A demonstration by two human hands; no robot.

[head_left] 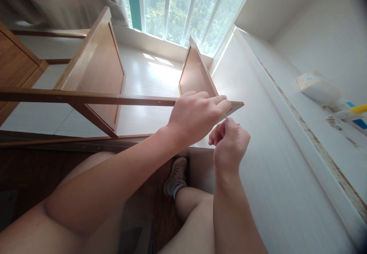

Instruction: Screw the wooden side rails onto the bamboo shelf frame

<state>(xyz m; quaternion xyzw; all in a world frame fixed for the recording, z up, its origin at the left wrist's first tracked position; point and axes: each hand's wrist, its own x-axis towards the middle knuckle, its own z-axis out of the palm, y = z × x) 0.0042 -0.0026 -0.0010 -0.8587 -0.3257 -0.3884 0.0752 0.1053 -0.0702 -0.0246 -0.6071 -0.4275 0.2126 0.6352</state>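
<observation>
A brown wooden shelf frame [94,67] lies on its side on the pale floor, with a long horizontal rail [86,98] running to the right. My left hand [197,114] rests closed on the rail's right end, fingers pinched near the tip. Just below it, my right hand [229,143] is closed round a thin metal tool [229,119] whose tip points up at the underside of the rail end. What sort of tool it is I cannot make out.
A white wall panel [266,162] runs along the right. A ledge [338,139] beyond it holds a white packet [317,88], small screws [334,123] and yellow and blue items. A window [183,9] and a curtain are at the top. My bare legs and a shoe [176,175] are below.
</observation>
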